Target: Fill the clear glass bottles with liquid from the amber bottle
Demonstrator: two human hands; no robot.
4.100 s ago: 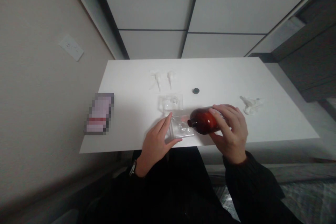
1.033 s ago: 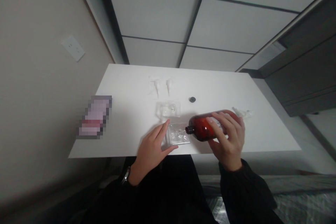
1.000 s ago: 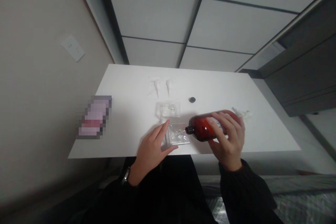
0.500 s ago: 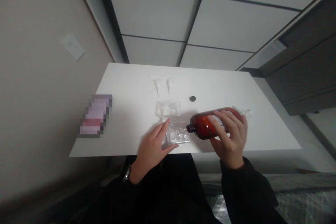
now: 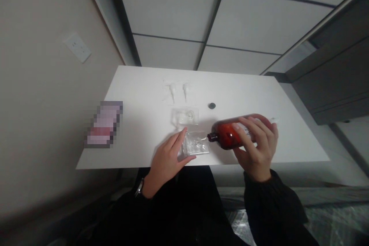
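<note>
My right hand (image 5: 258,148) is wrapped round a brown-red bottle (image 5: 227,134) with a white label, tipped onto its side with its uncapped neck pointing left. That neck is at the right edge of a clear square container (image 5: 197,144) near the table's front edge. Around the left side of this container lies my left hand (image 5: 168,153), thumb and fingers spread against it. Behind it stands a second clear container (image 5: 187,117). Whether liquid is leaving the bottle is too small to tell.
On the white table (image 5: 138,123) a small dark cap (image 5: 211,105) lies behind the bottle. Two white pump heads (image 5: 185,91) lie farther back. A blurred-out phone-like object (image 5: 105,125) is at the left edge. Something whitish (image 5: 274,120) shows right of the bottle.
The bottle and my right hand have shifted slightly to the right, so the neck is a little farther from my left hand. My left hand keeps its place at the container.
</note>
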